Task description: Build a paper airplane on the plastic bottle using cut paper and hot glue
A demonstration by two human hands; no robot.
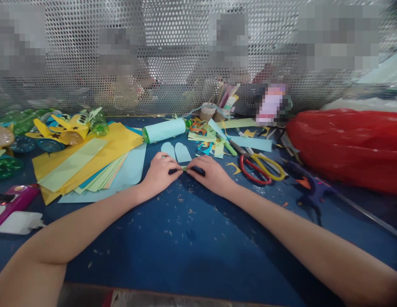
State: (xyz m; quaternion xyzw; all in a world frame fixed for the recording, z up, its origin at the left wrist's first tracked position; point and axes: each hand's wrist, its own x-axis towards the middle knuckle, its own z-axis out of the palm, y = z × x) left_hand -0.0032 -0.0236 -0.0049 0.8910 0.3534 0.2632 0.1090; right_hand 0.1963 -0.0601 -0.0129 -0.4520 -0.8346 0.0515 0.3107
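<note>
My left hand (160, 172) and my right hand (211, 172) rest on the blue table (192, 238), fingertips meeting. Both pinch a small green paper piece (184, 168) between them. Just beyond the fingers lie two rounded light-blue paper cutouts (177, 151). A bottle wrapped in light-green paper (163, 129) lies on its side behind them. Red-and-yellow scissors (260, 166) lie to the right of my right hand.
A stack of yellow, green and blue paper sheets (89, 164) lies left. Paper scraps (214, 136) and cups of sticks (217, 108) sit at the back. A red plastic bag (348, 145) and a blue glue gun (310, 189) are on the right. Perforated metal screen (172, 55) behind.
</note>
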